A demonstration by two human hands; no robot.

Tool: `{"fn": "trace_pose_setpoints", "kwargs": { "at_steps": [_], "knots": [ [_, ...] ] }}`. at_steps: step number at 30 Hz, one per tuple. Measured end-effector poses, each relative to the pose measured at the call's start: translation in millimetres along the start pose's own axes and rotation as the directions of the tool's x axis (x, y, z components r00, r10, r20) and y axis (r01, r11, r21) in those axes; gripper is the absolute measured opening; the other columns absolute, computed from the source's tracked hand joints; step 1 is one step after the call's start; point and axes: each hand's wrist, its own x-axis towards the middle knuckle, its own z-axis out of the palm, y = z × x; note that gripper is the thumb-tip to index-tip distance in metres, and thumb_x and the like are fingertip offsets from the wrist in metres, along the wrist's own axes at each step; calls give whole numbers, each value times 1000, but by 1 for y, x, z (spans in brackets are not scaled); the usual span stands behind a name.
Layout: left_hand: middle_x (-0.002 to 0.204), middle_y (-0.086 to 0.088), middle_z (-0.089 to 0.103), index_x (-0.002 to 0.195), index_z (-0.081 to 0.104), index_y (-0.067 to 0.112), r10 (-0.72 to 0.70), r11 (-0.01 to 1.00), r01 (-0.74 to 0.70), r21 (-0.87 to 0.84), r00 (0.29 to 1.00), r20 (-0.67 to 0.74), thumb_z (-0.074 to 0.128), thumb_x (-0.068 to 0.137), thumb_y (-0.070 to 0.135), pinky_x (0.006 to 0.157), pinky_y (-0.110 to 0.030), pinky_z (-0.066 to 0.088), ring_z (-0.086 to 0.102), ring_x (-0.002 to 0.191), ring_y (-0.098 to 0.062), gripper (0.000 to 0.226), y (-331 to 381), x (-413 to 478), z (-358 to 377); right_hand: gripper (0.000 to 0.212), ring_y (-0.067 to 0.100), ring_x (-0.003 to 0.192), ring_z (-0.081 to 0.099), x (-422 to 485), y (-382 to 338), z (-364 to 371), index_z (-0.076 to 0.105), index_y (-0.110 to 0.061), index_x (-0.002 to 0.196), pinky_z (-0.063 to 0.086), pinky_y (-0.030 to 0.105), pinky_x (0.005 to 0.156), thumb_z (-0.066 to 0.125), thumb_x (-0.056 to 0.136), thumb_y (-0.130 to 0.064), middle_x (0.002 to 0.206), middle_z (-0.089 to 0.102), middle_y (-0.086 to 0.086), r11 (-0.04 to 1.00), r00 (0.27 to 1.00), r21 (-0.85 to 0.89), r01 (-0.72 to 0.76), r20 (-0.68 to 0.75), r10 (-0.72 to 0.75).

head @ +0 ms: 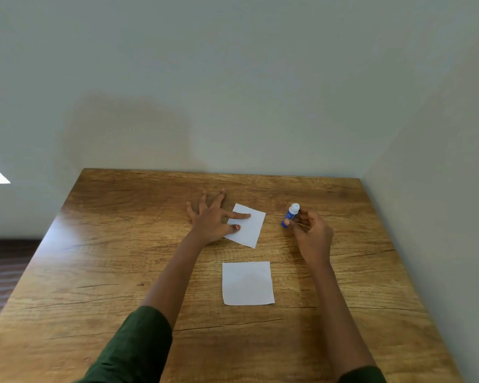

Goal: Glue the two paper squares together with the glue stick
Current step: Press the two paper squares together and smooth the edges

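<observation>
Two white paper squares lie apart on the wooden table (94,272). The far square (250,230) sits tilted; my left hand (210,219) lies spread flat, its index finger and thumb pressing on the square's left part. The near square (248,283) lies flat and untouched, closer to me. My right hand (311,233) grips a blue glue stick (290,215) with a white cap, holding it tilted just right of the far square, its base close to the table.
The table stands in a corner, with pale walls along its far and right edges. A dark floor shows past the left edge. Bare wood surrounds the papers on the left and in front.
</observation>
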Motion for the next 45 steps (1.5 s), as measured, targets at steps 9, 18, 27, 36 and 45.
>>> {"fn": "trace_pose_setpoints", "kwargs": {
  "at_steps": [9, 18, 27, 36, 45],
  "knots": [
    [159, 11, 2, 113, 51, 62, 12, 1000, -12, 7, 1000, -10, 59, 82, 50, 107, -64, -15, -17, 143, -31, 34, -1, 0, 1, 32, 8, 78, 63, -18, -14, -11, 63, -13, 105, 54, 25, 74, 75, 76, -8, 87, 66, -4, 999, 988, -21, -31, -155, 28],
    [158, 13, 5, 109, 53, 62, 41, 998, -41, -40, 999, -12, 62, 81, 47, 106, -64, -17, -15, 143, -31, 33, -5, -1, 1, 15, 8, 83, 60, -33, -69, 18, 61, -13, 99, 46, 13, 67, 61, 85, -7, 91, 61, -5, 971, 950, -133, 196, 270, -155],
    [158, 8, 10, 126, 46, 54, 26, 995, -31, -91, 998, -62, 69, 73, 49, 108, -62, -16, -13, 144, -31, 58, -10, 1, 3, 38, 29, 123, 41, -7, -57, 72, 40, -5, 123, 43, 34, 89, 53, 88, -7, 129, 47, 14, 800, 920, -570, 187, 387, 61],
    [158, 4, 12, 140, 12, 55, 12, 996, -20, -91, 996, -86, 70, 71, 51, 108, -62, -13, -10, 144, -32, 90, -11, 2, 5, 49, 32, 123, 40, 6, -49, 76, 37, -5, 127, 38, 41, 97, 54, 91, -34, 131, 47, 15, 830, 909, -535, 157, 408, 91],
    [158, 6, 13, 140, 12, 55, 9, 996, -18, -92, 995, -104, 70, 71, 49, 107, -62, -12, -8, 144, -32, 90, -12, 4, 7, 27, 18, 77, 51, 22, -58, 67, 57, -9, 87, 31, 24, 54, 72, 77, -30, 85, 56, 6, 889, 838, -421, 181, 539, 85]
  ]
}}
